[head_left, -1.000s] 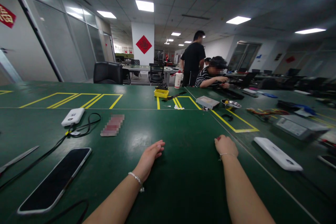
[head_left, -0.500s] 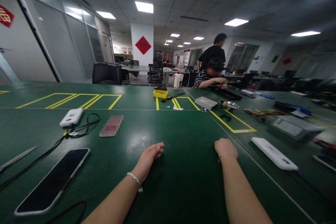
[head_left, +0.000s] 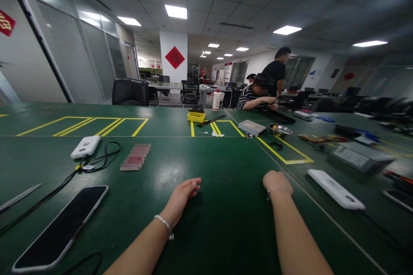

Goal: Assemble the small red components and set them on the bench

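My left hand (head_left: 183, 195) rests on its side on the green tabletop (head_left: 222, 219), with its fingers loosely extended and nothing held. A beaded bracelet (head_left: 165, 224) circles that wrist. My right hand (head_left: 278, 183) lies back-up on the table, closed like a fist; no object shows in it, and its fingertips are hidden. On this wrist sits a thin bracelet (head_left: 274, 190). Nearest to my left hand is a blurred reddish card (head_left: 136, 157), apart from it. A white power bank (head_left: 335, 189) lies to the right of my right hand, untouched.
At left lie a phone (head_left: 61, 227), another white power bank (head_left: 85, 147) with a black cable, and pointed metal blades (head_left: 21, 197). Farther off are a yellow tray (head_left: 195, 117), a metal bowl (head_left: 280, 129) and a grey metal box (head_left: 361, 155). People are beyond the table.
My hands have stayed nearly in place. The view has shifted slightly. In the background, the standing person in black has moved right, and another head now shows behind the seated person.
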Available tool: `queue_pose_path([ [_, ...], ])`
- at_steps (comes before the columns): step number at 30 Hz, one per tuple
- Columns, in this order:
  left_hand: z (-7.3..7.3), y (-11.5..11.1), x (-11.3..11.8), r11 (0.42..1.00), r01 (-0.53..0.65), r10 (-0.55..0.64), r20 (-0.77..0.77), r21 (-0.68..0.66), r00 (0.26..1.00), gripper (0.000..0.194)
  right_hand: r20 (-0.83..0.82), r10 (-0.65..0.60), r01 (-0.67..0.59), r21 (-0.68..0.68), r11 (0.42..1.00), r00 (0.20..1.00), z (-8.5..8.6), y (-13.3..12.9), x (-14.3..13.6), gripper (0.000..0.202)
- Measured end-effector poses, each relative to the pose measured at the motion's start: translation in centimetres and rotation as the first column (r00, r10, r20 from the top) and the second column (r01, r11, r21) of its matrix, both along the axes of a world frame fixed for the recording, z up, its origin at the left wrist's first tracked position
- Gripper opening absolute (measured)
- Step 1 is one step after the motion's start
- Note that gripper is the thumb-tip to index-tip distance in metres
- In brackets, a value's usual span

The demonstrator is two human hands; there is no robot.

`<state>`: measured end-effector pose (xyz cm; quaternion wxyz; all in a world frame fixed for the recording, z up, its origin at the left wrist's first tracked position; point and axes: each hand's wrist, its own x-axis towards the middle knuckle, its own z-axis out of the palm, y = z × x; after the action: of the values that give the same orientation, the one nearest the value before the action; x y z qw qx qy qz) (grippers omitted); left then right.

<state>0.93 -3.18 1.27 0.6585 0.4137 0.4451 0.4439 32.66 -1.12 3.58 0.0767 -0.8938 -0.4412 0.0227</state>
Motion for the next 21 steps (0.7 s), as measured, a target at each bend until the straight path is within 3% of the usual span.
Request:
queue_pose_path([
  [3,0.2,0.0,0.1,1.000,0.011,-0.011,-0.016,0.006,1.000,0.024,0.015,0.042,-0.043,0.032,0.999,0.999,0.7,0.1,-1.0,0.032],
  [6,0.3,-0.1,0.2,1.000,0.013,-0.013,-0.008,0.006,1.000,0.022,0.018,0.225,-0.225,0.144,0.964,0.974,1.4,0.3,-3.8,0.029],
  [8,0.4,-0.1,0.3,1.000,0.031,-0.031,0.007,-0.004,0.999,0.023,0.003,0.432,-0.417,0.264,0.870,0.902,1.7,0.3,-6.7,0.026],
  [10,0.3,-0.1,0.3,0.999,0.043,-0.042,0.027,-0.023,0.999,0.025,-0.010,0.618,-0.570,0.375,0.731,0.786,1.6,0.0,-10.2,0.021],
  [13,0.1,0.0,0.4,0.997,0.061,-0.057,0.075,-0.045,0.996,0.027,-0.008,0.774,-0.694,0.436,0.573,0.634,0.9,-1.0,-14.9,0.014],
  [17,-0.4,0.3,0.3,0.993,0.115,-0.113,0.126,-0.011,0.986,0.022,0.001,0.845,-0.777,0.396,0.490,0.534,-0.4,-2.5,-18.5,0.011],
  [21,-0.6,0.5,0.2,0.997,0.080,-0.076,0.152,-0.019,0.985,0.018,-0.036,0.903,-0.827,0.387,0.408,0.428,-0.2,-2.3,-18.3,0.021],
])
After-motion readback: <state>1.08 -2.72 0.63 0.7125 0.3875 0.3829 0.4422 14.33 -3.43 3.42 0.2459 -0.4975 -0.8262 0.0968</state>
